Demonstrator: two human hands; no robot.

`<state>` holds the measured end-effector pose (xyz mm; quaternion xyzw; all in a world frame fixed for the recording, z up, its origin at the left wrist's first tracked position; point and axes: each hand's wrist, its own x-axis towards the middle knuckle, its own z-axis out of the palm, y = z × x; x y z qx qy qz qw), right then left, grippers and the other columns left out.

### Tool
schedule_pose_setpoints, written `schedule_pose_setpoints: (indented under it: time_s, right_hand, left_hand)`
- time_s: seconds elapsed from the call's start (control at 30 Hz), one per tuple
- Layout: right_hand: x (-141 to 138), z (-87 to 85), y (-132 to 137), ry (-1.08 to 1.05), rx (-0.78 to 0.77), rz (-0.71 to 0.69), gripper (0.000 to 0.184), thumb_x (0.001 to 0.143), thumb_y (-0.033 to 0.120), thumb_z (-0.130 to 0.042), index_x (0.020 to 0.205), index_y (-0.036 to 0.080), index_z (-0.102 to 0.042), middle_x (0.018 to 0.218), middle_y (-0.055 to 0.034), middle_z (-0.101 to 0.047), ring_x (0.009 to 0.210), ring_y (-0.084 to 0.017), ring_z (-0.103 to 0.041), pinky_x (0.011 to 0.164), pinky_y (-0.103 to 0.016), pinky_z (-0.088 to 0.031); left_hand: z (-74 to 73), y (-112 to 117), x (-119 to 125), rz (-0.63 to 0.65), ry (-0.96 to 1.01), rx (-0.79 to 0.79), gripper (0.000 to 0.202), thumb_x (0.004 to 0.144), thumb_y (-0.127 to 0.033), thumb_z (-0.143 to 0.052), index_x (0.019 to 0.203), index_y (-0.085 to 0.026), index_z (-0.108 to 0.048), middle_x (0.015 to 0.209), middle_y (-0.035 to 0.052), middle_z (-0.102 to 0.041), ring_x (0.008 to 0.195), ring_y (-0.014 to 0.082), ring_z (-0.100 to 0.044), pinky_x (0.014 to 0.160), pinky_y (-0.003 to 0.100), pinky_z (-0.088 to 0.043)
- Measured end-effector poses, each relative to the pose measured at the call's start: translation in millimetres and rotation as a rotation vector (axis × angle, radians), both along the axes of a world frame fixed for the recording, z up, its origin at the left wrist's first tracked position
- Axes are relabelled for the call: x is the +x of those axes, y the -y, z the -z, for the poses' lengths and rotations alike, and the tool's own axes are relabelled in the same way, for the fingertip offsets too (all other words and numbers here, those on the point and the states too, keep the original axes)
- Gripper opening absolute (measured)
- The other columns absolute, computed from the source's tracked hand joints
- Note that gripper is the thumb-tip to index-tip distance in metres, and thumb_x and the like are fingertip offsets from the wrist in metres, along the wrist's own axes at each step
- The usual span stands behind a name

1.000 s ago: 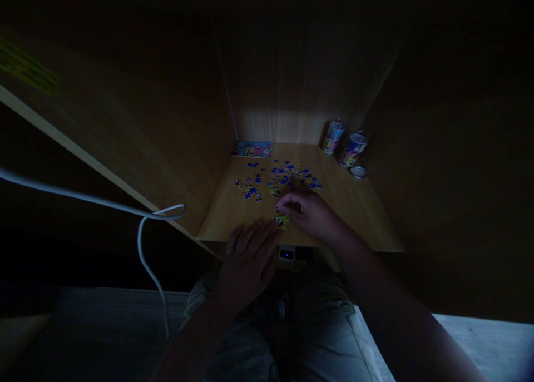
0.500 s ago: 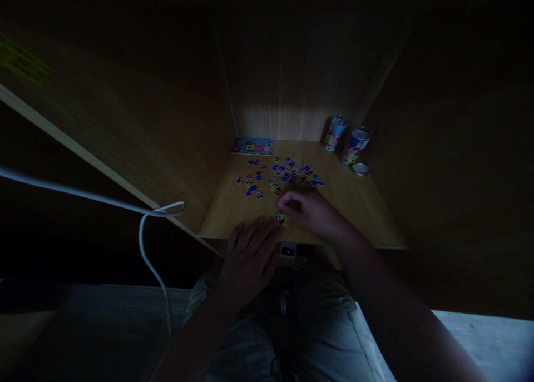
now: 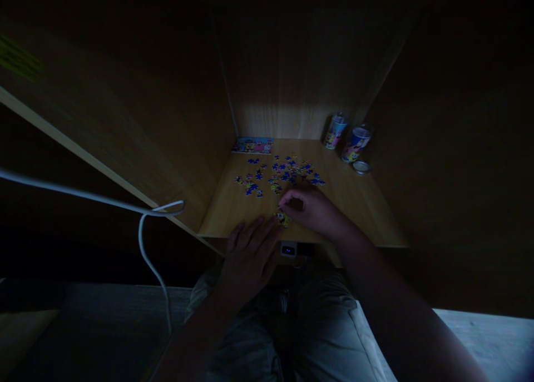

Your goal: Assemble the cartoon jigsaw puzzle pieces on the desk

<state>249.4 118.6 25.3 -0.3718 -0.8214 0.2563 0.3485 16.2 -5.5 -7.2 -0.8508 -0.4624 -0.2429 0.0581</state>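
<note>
My left hand lies flat with fingers stretched out at the front edge of a small wooden desk, fingertips beside a small joined clump of yellow puzzle pieces. My right hand rests just right of that clump with its fingers curled down onto the desk; what they pinch is hidden. Several loose blue and yellow puzzle pieces lie scattered further back on the desk.
The scene is very dark. A printed picture card lies at the back left. Two printed cans stand at the back right, with a round lid beside them. Wooden partition walls close in both sides. A white cable hangs at the left.
The view has shifted slightly. Both hands stay around the yellow clump, with the right hand's fingers drawn a little closer to it.
</note>
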Motion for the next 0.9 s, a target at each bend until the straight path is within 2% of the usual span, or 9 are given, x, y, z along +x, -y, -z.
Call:
schedule_pose_setpoints:
  time_s: [0.23, 0.43, 0.57, 0.77, 0.9]
  right_hand:
    - [1.2, -5.3, 3.6, -0.048, -0.073, -0.011, 0.009, 0.101, 0.021, -0.075, 0.095, 0.026, -0.08, 0.095, 0.0001, -0.084, 0.089, -0.018, -0.077, 0.088, -0.033, -0.058]
    - [2.5, -5.4, 3.1, -0.017, -0.096, -0.017, 0.009, 0.103, 0.021, -0.075, 0.098, 0.026, -0.081, 0.096, -0.0003, -0.084, 0.09, -0.018, -0.077, 0.084, -0.032, -0.057]
    - [1.8, -3.0, 2.3, -0.004, -0.053, -0.003, 0.009, 0.102, 0.02, -0.077, 0.097, 0.026, -0.08, 0.096, 0.0002, -0.084, 0.09, -0.018, -0.077, 0.085, -0.033, -0.057]
    - [1.0, -3.7, -1.1, 0.055, 0.081, -0.036, 0.013, 0.097, 0.015, -0.079, 0.092, 0.027, -0.077, 0.098, -0.0001, -0.083, 0.095, -0.019, -0.076, 0.096, -0.036, -0.055]
    - [1.7, -4.4, -1.2, 0.028, 0.083, -0.003, 0.011, 0.103, 0.019, -0.072, 0.096, 0.027, -0.075, 0.099, -0.0016, -0.08, 0.099, -0.021, -0.074, 0.096, -0.037, -0.055]
  left_hand:
    - [-1.4, -0.3, 1.2, -0.007, 0.023, 0.007, 0.052, 0.11, -0.027, -0.065, 0.162, -0.028, -0.06, 0.167, 0.0034, -0.063, 0.154, 0.0305, -0.055, 0.136, 0.054, -0.023]
    - [-0.2, 0.0, 0.5, -0.013, -0.007, -0.004, 0.058, 0.108, -0.026, -0.066, 0.165, -0.03, -0.057, 0.168, 0.0048, -0.062, 0.156, 0.0317, -0.054, 0.136, 0.056, -0.024]
    - [-0.3, -0.2, 0.6, -0.004, -0.001, 0.013, 0.057, 0.108, -0.026, -0.065, 0.165, -0.029, -0.057, 0.167, 0.0045, -0.062, 0.156, 0.0308, -0.054, 0.137, 0.055, -0.024]
    - [-2.3, 0.0, 1.6, -0.008, 0.003, 0.008, 0.052, 0.11, -0.027, -0.064, 0.161, -0.027, -0.06, 0.167, 0.0043, -0.062, 0.155, 0.0309, -0.054, 0.136, 0.055, -0.024]
    - [-1.7, 0.3, 1.2, -0.013, -0.013, 0.004, 0.053, 0.109, -0.028, -0.064, 0.162, -0.029, -0.06, 0.168, 0.0045, -0.062, 0.155, 0.0319, -0.055, 0.135, 0.056, -0.026]
